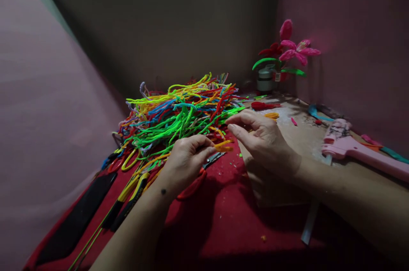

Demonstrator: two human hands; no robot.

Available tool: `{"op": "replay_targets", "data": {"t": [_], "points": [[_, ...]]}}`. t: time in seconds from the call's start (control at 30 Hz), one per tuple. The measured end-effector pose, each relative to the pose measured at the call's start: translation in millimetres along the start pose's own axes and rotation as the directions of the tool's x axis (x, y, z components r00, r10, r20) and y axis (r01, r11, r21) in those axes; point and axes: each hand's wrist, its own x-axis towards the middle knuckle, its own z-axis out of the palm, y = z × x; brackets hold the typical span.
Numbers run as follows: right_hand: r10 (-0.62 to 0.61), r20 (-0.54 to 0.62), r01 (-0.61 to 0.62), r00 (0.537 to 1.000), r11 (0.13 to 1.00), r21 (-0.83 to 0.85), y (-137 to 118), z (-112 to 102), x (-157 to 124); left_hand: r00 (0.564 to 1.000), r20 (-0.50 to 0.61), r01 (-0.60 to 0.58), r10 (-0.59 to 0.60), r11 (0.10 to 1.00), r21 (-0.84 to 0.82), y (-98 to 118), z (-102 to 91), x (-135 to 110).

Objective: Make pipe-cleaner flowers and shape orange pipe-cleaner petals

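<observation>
Head view: the left hand (190,158), at the centre of the frame, is clamped between thumb and forefinger on a short orange fuzzy stem (223,146), whose free end points right. The right hand (266,141), right of centre, has thumb and forefinger tips close together; whether anything thin lies between them cannot be told. The two hands are apart, with the orange stem between them above the bench (220,217).

Step in hand, as judged: handling or shaping of the orange stem. Any next move on it would call for a steady left pinch and the right fingertips brought to its free end.

A pile of coloured stems (182,119) occupies the upper centre. Red-handled scissors (193,186) lie behind the left hand; yellow-and-black pliers (132,198) lie at lower left. At right, a pink glue gun (367,154) lies on a brown board (295,128). A pink flower (300,51) stands at upper right.

Markings: a pale label (277,77) shows beside the bottle (265,81) below the flower; its text is illegible. Faint marks on the pliers' grip cannot be read. No brand is identifiable.
</observation>
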Motion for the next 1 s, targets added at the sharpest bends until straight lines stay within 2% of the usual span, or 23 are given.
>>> {"op": "replay_targets", "data": {"t": [0.07,0.13,0.17,0.23,0.4,0.6,0.77,0.87,1.0], "points": [[0.094,0.21,-0.112,0.973,0.991,0.073,1.5,-1.9,4.6,0.998,0.054,0.032,-0.031,0.999,-0.01,1.6,-2.4,0.3],[0.208,0.451,-0.289,0.868,0.95,0.117,2.9,-1.6,6.9,0.995,0.083,0.065,-0.061,0.996,-0.054,2.2,-3.8,0.7],[0.249,0.532,-0.37,0.809,0.92,0.132,3.3,-1.0,7.2,0.993,0.089,0.085,-0.077,0.992,-0.091,2.3,-4.1,1.0],[0.293,0.604,-0.482,0.741,0.859,0.175,3.2,0.0,6.8,0.989,0.1,0.129,-0.113,0.976,-0.174,2.5,-4.6,1.4],[0.326,0.688,-0.64,0.649,0.722,0.261,1.0,-1.7,5.3,0.979,0.117,0.194,-0.168,0.941,-0.277,2.6,-4.2,1.5],[0.284,0.727,-0.617,0.625,0.75,0.237,-4.2,-4.2,5.5,0.977,0.115,0.205,-0.18,0.941,-0.27,0.6,0.6,2.6],[0.354,0.746,-0.662,0.564,0.734,0.152,-7.2,0.5,4.6,0.988,0.091,0.15,-0.128,0.942,-0.301,-1.2,5.0,4.5],[0.382,0.712,-0.659,0.589,0.737,0.15,-6.9,3.4,3.4,0.997,0.052,0.07,-0.059,0.961,-0.266,-3.9,2.5,5.5],[0.358,0.655,-0.572,0.666,0.809,0.14,-6.2,3.7,2.0,0.999,-0.021,-0.041,0.039,0.989,-0.144,-4.8,-4.6,5.9]]}}
